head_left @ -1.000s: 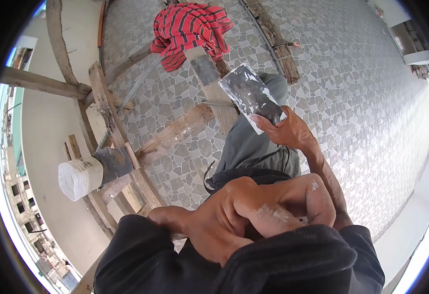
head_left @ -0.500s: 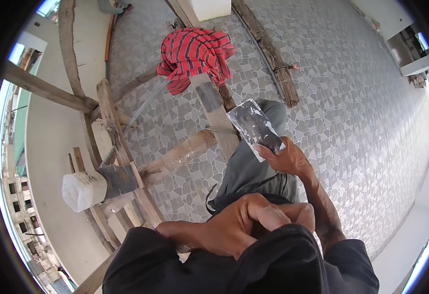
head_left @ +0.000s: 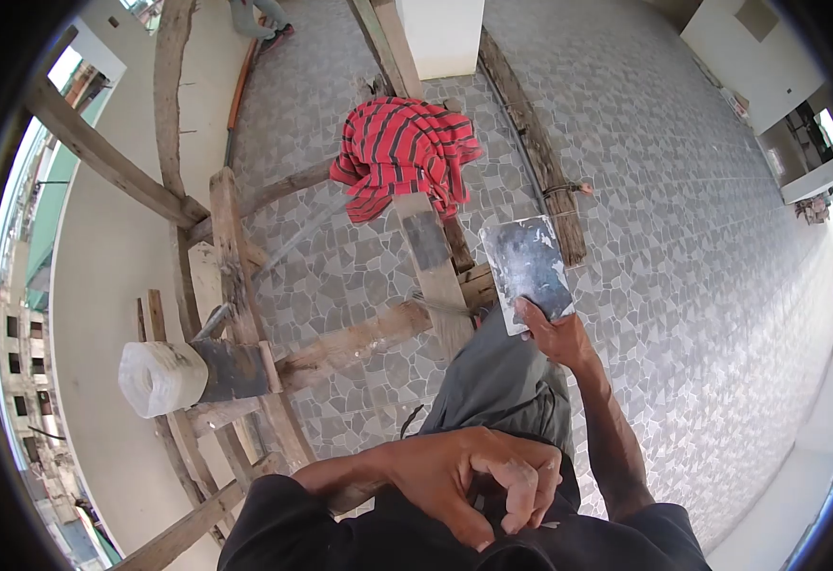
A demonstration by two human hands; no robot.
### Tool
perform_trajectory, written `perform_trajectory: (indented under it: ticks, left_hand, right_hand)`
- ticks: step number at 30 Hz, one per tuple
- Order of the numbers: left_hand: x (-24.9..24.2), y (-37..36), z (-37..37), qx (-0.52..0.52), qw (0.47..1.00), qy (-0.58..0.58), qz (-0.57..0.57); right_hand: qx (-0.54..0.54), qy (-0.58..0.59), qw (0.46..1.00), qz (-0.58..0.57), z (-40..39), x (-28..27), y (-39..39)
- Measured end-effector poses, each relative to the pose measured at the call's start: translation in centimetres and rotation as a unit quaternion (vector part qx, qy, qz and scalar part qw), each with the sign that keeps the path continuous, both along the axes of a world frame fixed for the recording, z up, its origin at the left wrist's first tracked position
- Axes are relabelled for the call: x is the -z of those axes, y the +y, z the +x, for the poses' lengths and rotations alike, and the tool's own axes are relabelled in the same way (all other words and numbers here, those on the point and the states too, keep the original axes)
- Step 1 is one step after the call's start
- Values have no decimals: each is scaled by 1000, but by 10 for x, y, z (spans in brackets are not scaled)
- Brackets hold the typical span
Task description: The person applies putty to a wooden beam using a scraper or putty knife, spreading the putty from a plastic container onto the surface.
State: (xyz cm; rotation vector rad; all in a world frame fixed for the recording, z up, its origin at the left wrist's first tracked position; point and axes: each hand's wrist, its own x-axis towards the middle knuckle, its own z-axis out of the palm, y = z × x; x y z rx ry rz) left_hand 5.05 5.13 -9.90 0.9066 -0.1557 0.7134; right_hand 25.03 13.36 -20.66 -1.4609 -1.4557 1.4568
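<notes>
Smeared plate, just R of ctr, is clamped at its lower edge by R hand, judged stiff, light, slick if wet, best held edge-on; L hand, bottom ctr, is curled, contents unclear.

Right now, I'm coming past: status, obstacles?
Right hand gripping white-smeared dark rectangular plate. Left hand curled near black shirt. Ahead: red black-striped cloth, rough wooden beams.
</notes>
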Motion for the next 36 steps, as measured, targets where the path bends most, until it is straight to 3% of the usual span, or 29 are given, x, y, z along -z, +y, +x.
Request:
perform_trajectory:
  ticks: [2, 3, 5, 7, 10, 14, 18, 21, 24, 27, 32, 36]
  left_hand:
    - [4, 10, -15, 0, 999, 41, -19]
    - [9, 17, -24, -59, 996, 63, -24]
    - [43, 25, -41, -212, 967, 118, -72]
    - [63, 37, -51, -384, 865, 310, -91]
    - [90, 51, -44, -482, 786, 369, -114]
    - [90, 64, -22, -456, 796, 366, -159]
    - [99, 74, -11, -463, 814, 280, -213]
    - [93, 74, -2, -512, 797, 289, -137]
    - [91, 75, 1, -606, 686, 377, 141]
    - [88, 74, 6, -635, 632, 370, 246]
    - [88, 69, 9, -604, 612, 415, 298]
    - [85, 66, 12, -590, 597, 440, 320]
  right_hand:
    - [41, 69, 997, 0, -11, 6, 16]
    - [26, 91, 995, 6, -10, 23, 26]
    - [57, 127, 989, -43, -23, 0, 35]
    - [78, 144, 985, -47, -35, -9, 39]
    - [69, 152, 984, -57, -41, -13, 45]
    - [106, 222, 966, -79, -57, -17, 42]
    - [69, 313, 941, -111, -54, -14, 43]
    - [17, 424, 895, -141, -50, -13, 44]
    - [18, 465, 872, -156, -53, -17, 41]
    - [17, 494, 854, -164, -52, -18, 41]
    - [32, 497, 851, -166, -46, -20, 37]
    - [117, 445, 875, -147, -48, -16, 33]
